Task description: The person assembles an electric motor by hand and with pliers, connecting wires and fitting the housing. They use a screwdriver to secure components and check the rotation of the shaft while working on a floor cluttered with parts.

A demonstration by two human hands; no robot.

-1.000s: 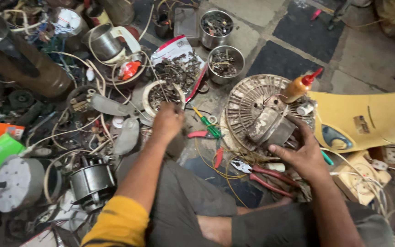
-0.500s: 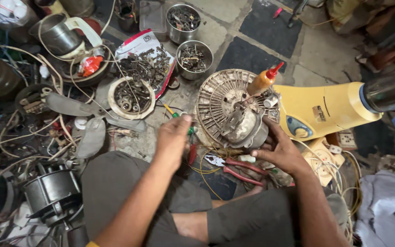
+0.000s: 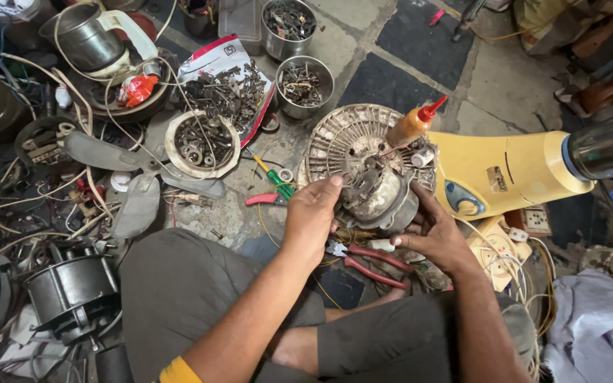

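Note:
A dirty grey fan motor (image 3: 381, 195) rests on a round ribbed fan housing (image 3: 335, 145) attached to a yellow fan stand (image 3: 505, 174). My left hand (image 3: 311, 216) grips the motor's left side, thumb near its top. On the motor's right and underside, my right hand (image 3: 431, 234) cups it. An orange oil bottle with a red tip (image 3: 411, 125) stands just behind the motor. Red-handled pliers (image 3: 367, 259) lie below the motor, between my hands and my crossed legs.
Metal tins of screws (image 3: 305, 86) and a white bowl of small parts (image 3: 202, 142) sit to the left. Grey fan blades (image 3: 136, 181), another motor (image 3: 72, 291), wires and a green screwdriver (image 3: 274, 177) litter the floor. A grey cloth (image 3: 594, 333) lies at right.
My left hand has come across from the floor clutter at left and taken hold of the motor's left side. The right hand stays on the motor. The camera view has shifted to the right.

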